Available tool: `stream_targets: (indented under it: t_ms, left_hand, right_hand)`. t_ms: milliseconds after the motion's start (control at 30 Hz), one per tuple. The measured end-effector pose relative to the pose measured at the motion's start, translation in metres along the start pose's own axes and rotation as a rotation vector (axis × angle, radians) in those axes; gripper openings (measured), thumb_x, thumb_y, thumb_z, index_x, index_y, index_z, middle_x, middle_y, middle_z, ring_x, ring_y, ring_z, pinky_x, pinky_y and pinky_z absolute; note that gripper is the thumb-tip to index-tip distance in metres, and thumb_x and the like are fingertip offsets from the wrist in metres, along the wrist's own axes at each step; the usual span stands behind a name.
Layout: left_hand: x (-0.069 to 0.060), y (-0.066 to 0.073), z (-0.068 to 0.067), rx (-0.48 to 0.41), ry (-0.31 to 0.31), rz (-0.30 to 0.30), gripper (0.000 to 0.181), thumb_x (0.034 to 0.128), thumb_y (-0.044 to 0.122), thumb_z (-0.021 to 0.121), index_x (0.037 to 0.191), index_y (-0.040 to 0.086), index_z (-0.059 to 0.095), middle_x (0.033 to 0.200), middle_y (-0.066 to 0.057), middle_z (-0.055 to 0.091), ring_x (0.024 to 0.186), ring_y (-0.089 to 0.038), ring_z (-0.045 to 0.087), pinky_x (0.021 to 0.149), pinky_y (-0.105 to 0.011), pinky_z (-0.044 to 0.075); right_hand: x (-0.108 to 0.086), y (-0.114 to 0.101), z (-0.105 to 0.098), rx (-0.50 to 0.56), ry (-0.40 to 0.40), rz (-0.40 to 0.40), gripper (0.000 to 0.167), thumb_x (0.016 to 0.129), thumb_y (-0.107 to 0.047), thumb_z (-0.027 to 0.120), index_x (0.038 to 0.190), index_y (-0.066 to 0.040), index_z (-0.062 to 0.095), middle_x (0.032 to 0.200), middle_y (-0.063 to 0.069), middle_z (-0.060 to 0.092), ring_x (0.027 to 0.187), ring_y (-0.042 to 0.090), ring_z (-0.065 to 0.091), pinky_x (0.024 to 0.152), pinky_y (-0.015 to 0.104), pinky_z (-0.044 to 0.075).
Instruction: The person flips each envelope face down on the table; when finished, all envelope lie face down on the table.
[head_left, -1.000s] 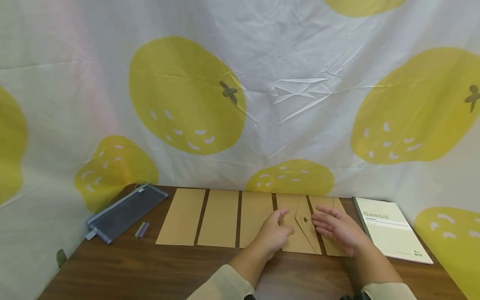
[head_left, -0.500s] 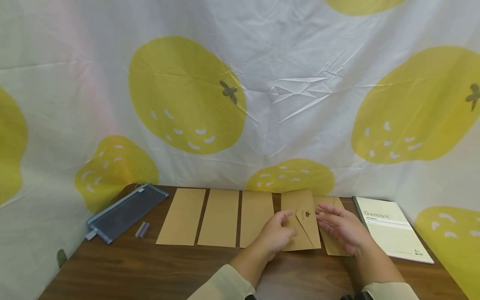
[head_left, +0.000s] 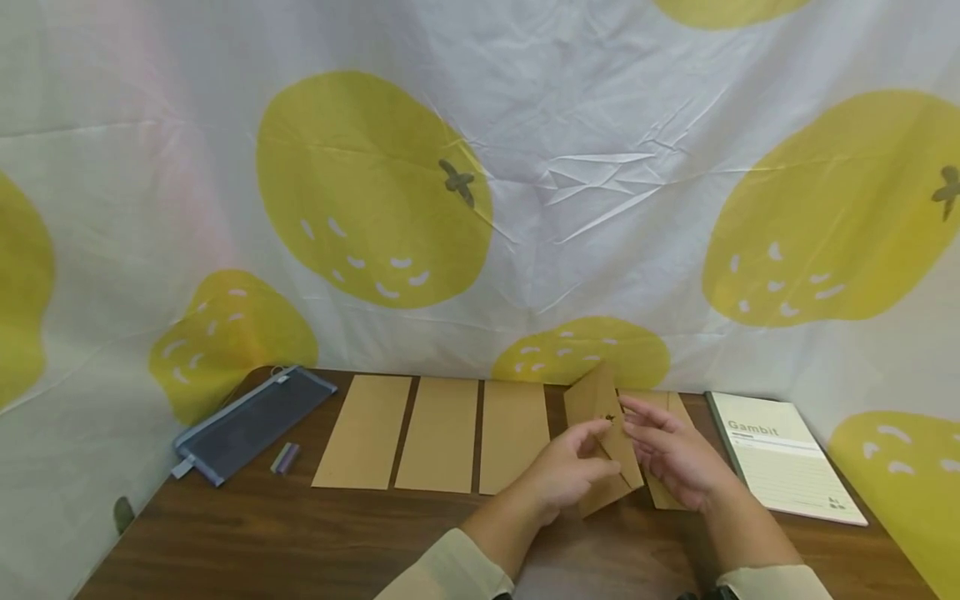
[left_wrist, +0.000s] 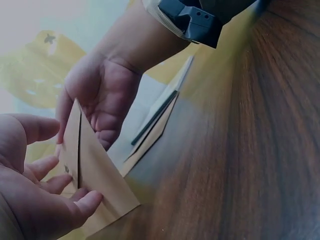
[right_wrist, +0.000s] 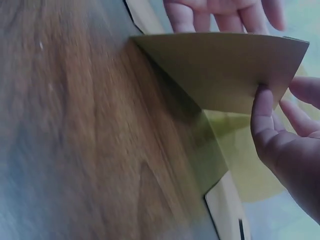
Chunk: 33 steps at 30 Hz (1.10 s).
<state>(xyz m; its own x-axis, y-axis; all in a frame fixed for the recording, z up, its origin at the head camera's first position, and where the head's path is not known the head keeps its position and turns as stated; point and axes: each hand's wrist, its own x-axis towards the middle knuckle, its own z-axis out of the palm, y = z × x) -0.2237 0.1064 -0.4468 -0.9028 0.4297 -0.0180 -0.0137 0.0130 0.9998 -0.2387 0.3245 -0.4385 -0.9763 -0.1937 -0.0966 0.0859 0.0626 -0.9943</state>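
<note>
A kraft-paper envelope point(head_left: 600, 408) with a pointed flap and a small dark crown mark stands tilted, its right edge raised off the table. My right hand point(head_left: 678, 454) holds that raised edge; in the right wrist view, one fingertip point(right_wrist: 262, 100) presses the plain underside. My left hand point(head_left: 562, 475) is at the flap side, its thumb and fingers spread around the face. A lower fingertip point(left_wrist: 92, 200) touches the paper in the left wrist view. Another envelope point(head_left: 671, 487) lies flat beneath the right hand, partly covered.
Left of the hands, three flat brown envelopes point(head_left: 435, 433) lie in a row on the wooden table point(head_left: 300, 542). A white notepad point(head_left: 787, 458) is at the right. A blue mesh zip pouch point(head_left: 255, 425) and a small purple-and-grey block point(head_left: 285, 458) lie farther left.
The flap-marked envelope, flat at first, has been lifted at its right edge and tipped steeply leftward. My left hand has shifted slightly right, closer to its face; the right hand has edged left.
</note>
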Motion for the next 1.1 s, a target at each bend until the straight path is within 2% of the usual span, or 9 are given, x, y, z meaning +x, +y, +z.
stream_targets:
  t_ms: [100, 167, 400, 500, 567, 667, 767, 967, 1100]
  left_hand:
    - [-0.002, 0.004, 0.001, 0.002, -0.009, 0.006, 0.062, 0.095, 0.019, 0.078, 0.153, 0.02, 0.057, 0.165, -0.01, 0.051, 0.153, -0.035, 0.046, 0.125, -0.056, 0.042]
    - [-0.002, 0.007, 0.002, -0.007, -0.006, 0.015, 0.062, 0.0953, 0.02, 0.079, 0.154, 0.02, 0.057, 0.162, -0.01, 0.053, 0.149, -0.034, 0.05, 0.123, -0.055, 0.045]
    - [-0.003, 0.012, 0.005, -0.063, 0.032, 0.038, 0.06, 0.0963, 0.013, 0.078, 0.152, 0.018, 0.058, 0.151, -0.011, 0.061, 0.137, -0.031, 0.059, 0.11, -0.044, 0.056]
    - [-0.003, 0.013, 0.004, -0.08, 0.039, 0.026, 0.06, 0.0966, 0.012, 0.077, 0.153, 0.019, 0.057, 0.154, -0.013, 0.058, 0.139, -0.033, 0.059, 0.109, -0.047, 0.057]
    - [-0.003, 0.013, 0.004, -0.093, 0.044, 0.014, 0.06, 0.0968, 0.011, 0.076, 0.153, 0.021, 0.057, 0.161, -0.014, 0.052, 0.141, -0.033, 0.057, 0.112, -0.051, 0.056]
    - [-0.002, 0.013, 0.004, -0.158, 0.039, 0.004, 0.062, 0.097, 0.005, 0.072, 0.154, 0.02, 0.056, 0.168, -0.013, 0.043, 0.144, -0.031, 0.057, 0.114, -0.054, 0.054]
    - [0.0, 0.012, 0.004, -0.231, 0.031, 0.003, 0.065, 0.0969, -0.004, 0.067, 0.157, 0.015, 0.053, 0.166, -0.014, 0.046, 0.141, -0.029, 0.06, 0.112, -0.05, 0.055]
    - [0.002, 0.009, 0.001, -0.231, 0.083, -0.002, 0.071, 0.0921, -0.008, 0.067, 0.156, 0.019, 0.054, 0.157, -0.016, 0.056, 0.139, -0.029, 0.062, 0.115, -0.055, 0.052]
    - [0.003, 0.007, -0.002, -0.202, 0.121, 0.01, 0.075, 0.0881, -0.01, 0.068, 0.156, 0.021, 0.055, 0.151, -0.02, 0.061, 0.138, -0.031, 0.062, 0.114, -0.055, 0.053]
  right_hand:
    - [-0.001, -0.003, 0.005, -0.003, -0.021, 0.0, 0.055, 0.111, -0.023, 0.057, 0.164, -0.021, 0.042, 0.142, 0.001, 0.046, 0.112, 0.004, 0.059, 0.09, 0.019, 0.055]
    - [-0.002, -0.005, 0.008, -0.008, -0.036, -0.012, 0.058, 0.111, -0.023, 0.057, 0.166, -0.018, 0.038, 0.145, 0.003, 0.046, 0.116, 0.006, 0.062, 0.093, 0.021, 0.056]
    - [-0.003, -0.008, 0.016, -0.005, -0.082, -0.063, 0.061, 0.111, -0.02, 0.056, 0.167, -0.013, 0.033, 0.142, 0.001, 0.055, 0.123, 0.01, 0.066, 0.098, 0.024, 0.059]
    - [-0.003, -0.008, 0.019, -0.014, -0.084, -0.059, 0.063, 0.111, -0.02, 0.057, 0.168, -0.011, 0.031, 0.145, 0.004, 0.053, 0.126, 0.012, 0.065, 0.098, 0.024, 0.059]
    - [-0.002, -0.007, 0.02, -0.021, -0.085, -0.054, 0.065, 0.111, -0.021, 0.057, 0.168, -0.008, 0.029, 0.151, 0.012, 0.049, 0.127, 0.012, 0.065, 0.099, 0.025, 0.059]
    - [-0.001, -0.004, 0.02, -0.024, -0.101, -0.039, 0.067, 0.111, -0.021, 0.057, 0.169, -0.007, 0.027, 0.163, 0.026, 0.038, 0.13, 0.011, 0.062, 0.101, 0.025, 0.058]
    - [0.0, 0.001, 0.018, -0.036, -0.126, -0.02, 0.068, 0.111, -0.022, 0.056, 0.17, -0.006, 0.025, 0.17, 0.035, 0.023, 0.13, 0.007, 0.059, 0.103, 0.024, 0.057]
    - [0.003, 0.009, 0.015, -0.073, -0.107, 0.045, 0.073, 0.111, -0.025, 0.058, 0.171, -0.005, 0.021, 0.171, 0.032, 0.025, 0.13, 0.007, 0.059, 0.105, 0.025, 0.055]
    - [0.004, 0.012, 0.013, -0.06, -0.082, 0.068, 0.074, 0.112, -0.024, 0.055, 0.171, -0.003, 0.016, 0.172, 0.03, 0.022, 0.145, 0.021, 0.048, 0.107, 0.025, 0.052]
